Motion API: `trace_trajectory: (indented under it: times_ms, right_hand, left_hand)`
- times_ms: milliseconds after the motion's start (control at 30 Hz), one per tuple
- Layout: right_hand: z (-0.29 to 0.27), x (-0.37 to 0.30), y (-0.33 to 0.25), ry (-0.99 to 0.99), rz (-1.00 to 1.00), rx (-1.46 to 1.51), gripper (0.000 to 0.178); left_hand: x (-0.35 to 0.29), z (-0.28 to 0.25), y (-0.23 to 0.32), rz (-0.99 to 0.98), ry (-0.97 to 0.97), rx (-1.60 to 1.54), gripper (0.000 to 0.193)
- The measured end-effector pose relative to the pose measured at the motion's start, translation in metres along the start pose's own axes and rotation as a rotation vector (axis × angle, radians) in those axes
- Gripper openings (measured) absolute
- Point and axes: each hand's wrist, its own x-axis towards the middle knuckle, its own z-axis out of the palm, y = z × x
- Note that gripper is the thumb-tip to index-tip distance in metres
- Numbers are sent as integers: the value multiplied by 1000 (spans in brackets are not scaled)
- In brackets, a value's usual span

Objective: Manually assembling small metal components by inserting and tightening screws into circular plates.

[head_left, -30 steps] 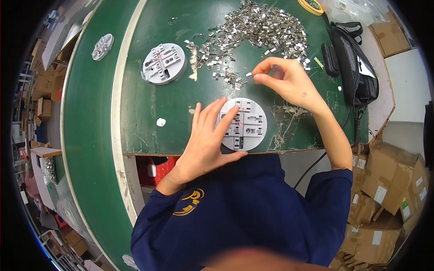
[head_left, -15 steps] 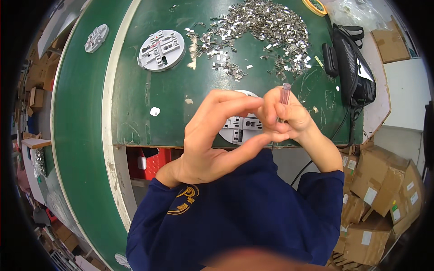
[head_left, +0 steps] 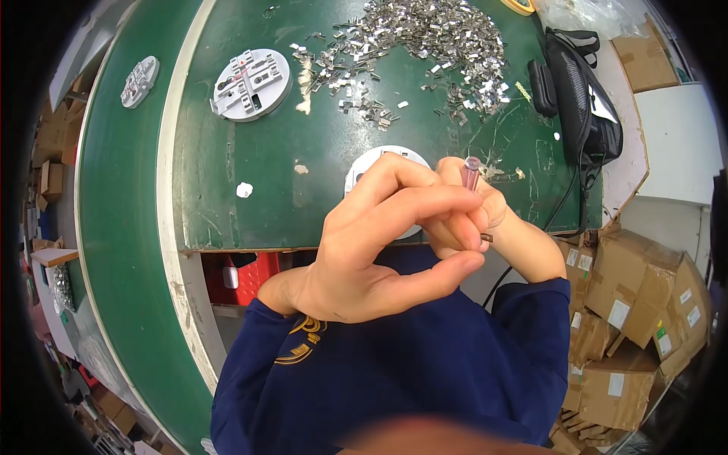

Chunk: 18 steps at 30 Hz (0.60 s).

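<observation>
In my right hand (head_left: 493, 208) is a screwdriver (head_left: 471, 174) with a clear, pinkish handle pointing up and away; my fingers are closed round it. My left hand (head_left: 379, 243) reaches across in front of the right one. Its thumb and forefinger are apart in a C shape, close to the right fingers, with nothing plainly gripped. A small dark brown metal piece (head_left: 486, 237) pokes out by the fingertips; which hand has it I cannot tell. Behind my hands, partly covered, a round light-grey plastic base (head_left: 368, 163) lies on the table near its front edge.
Another grey base (head_left: 254, 83) with slotted parts lies at the back left. A heap of small metal clips (head_left: 432, 45) spreads over the green table (head_left: 258, 152). One more base (head_left: 140, 82) is on the green strip at left. A black bag (head_left: 584, 98) and cardboard boxes (head_left: 629, 288) stand at right.
My left hand has moved right and slightly nearer, now overlapping the right hand. The screwdriver handle has dropped slightly lower in view, and the brown metal piece has come into sight.
</observation>
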Motion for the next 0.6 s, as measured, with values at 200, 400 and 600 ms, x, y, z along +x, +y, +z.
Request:
trace_trajectory:
  times_ms: [200,400,600]
  right_hand:
    - [-3,-5,2,17,6,21,29]
    - [-17,-12,7,88,6,-82,36]
    - [-16,-9,8,65,75,-42,36]
  left_hand:
    - [4,-3,5,-117,-29,-124,40]
    - [4,-6,-1,-307,-19,-289,26]
    - [6,-8,-6,-297,-41,-365,16]
